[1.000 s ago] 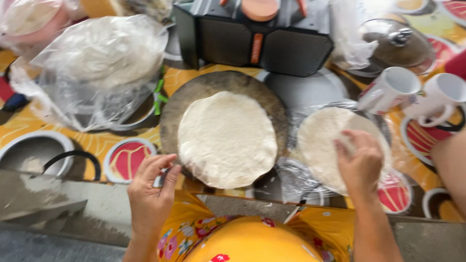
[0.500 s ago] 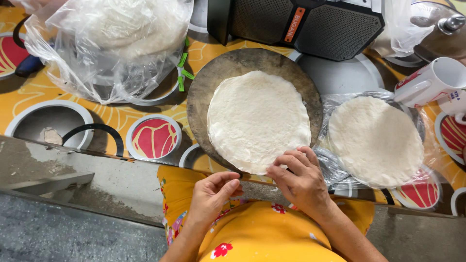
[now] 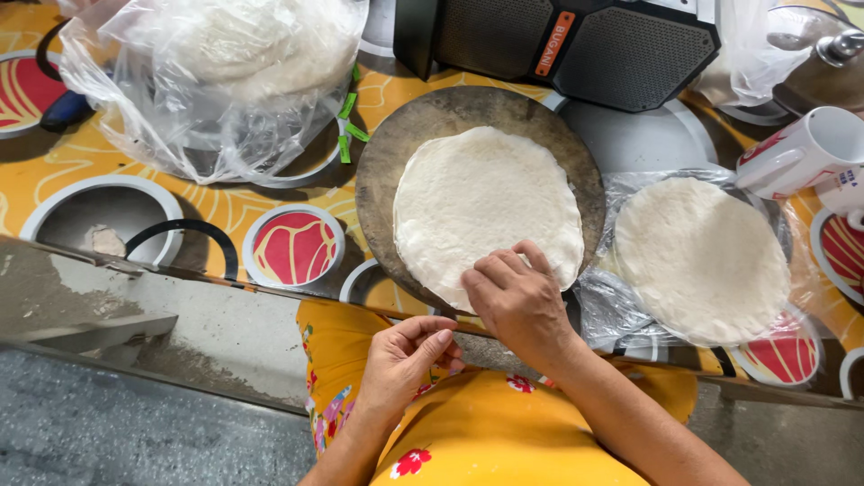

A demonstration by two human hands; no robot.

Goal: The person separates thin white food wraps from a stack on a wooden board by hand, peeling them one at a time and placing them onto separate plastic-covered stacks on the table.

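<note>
A flat round of white dough (image 3: pixel 486 202) is lying on a dark round board (image 3: pixel 423 135), which is sitting at the near edge of the table (image 3: pixel 225 211), about midway along it. The right hand (image 3: pixel 517 301) is resting its fingertips on the near rim of the dough, fingers bent and pressing down, gripping nothing. The left hand (image 3: pixel 405 355) is hanging just below the table's near edge, over the person's yellow flowered garment (image 3: pixel 486 432), loosely curled with thumb and fingertips meeting; I cannot tell whether anything is pinched between them. Just beside the board, toward the right edge, a second dough round (image 3: pixel 702 256) is lying on clear plastic. Toward the far left corner, a clear plastic bag (image 3: pixel 216 81) is holding more dough. A black speaker (image 3: pixel 612 45) is standing at the far edge, and a white mug (image 3: pixel 801 153) is lying tilted at the right edge.
</note>
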